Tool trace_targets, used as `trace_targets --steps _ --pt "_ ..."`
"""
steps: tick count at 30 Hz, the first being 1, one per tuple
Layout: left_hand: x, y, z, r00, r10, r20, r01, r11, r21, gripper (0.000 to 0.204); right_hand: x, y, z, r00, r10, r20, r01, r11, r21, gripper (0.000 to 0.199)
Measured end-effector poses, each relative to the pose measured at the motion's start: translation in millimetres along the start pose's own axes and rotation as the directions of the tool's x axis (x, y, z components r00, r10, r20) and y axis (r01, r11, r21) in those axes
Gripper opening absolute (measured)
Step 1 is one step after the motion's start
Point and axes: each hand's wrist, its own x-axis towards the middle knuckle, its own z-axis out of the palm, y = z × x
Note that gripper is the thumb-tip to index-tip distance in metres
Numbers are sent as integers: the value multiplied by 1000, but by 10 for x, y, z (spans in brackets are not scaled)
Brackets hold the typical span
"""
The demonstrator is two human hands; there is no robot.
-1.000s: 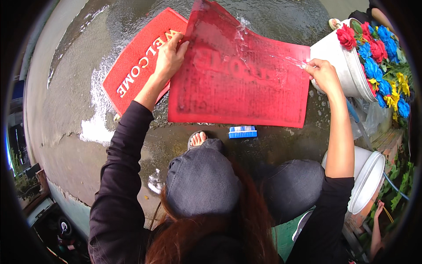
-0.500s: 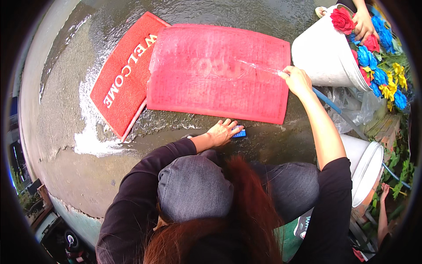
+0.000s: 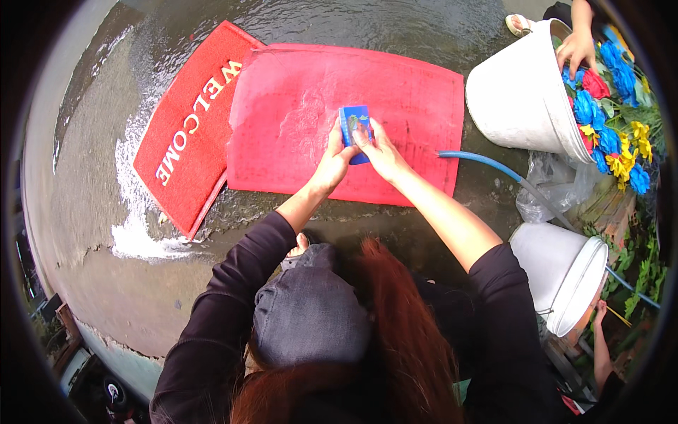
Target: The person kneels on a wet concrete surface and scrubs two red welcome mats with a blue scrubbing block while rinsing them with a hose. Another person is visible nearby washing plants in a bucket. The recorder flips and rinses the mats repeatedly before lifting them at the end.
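Observation:
A small blue box (image 3: 356,114) with a picture on its front is held between both my hands, above the large red mat. My left hand (image 3: 329,164) grips its left side, and my right hand (image 3: 385,157) closes on its right side with the thumb over the front. Wet and showing a smooth side, the large red mat (image 3: 417,106) lies on the ground. Its left edge overlaps a second red mat (image 3: 198,85) with white lettering. A blue hose (image 3: 484,159) rests with its end on the large mat's right part.
A white bucket (image 3: 519,92) lies tipped at the right, near artificial flowers (image 3: 600,109) touched by another person's hand (image 3: 578,48). Clear plastic (image 3: 544,198) and a second white bucket (image 3: 558,272) sit below. White foam (image 3: 134,233) covers wet concrete at the left.
My right hand has let go of the hose, which now lies on the mat. My left hand has lifted the blue box off the ground, and both hands now hold it.

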Motion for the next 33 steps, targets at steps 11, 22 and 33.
trace_targets --steps 11,22,33 --pt "168 147 -1887 984 122 -129 132 -16 991 78 305 246 590 953 -281 -113 70 566 -821 79" --pt "349 169 -1958 985 -102 -136 139 24 990 100 2446 -740 1521 923 -346 -166 47 532 -845 65" --pt "376 161 -1986 966 -177 -190 199 33 979 96 1760 -685 1898 862 -415 291 471 446 -761 65"
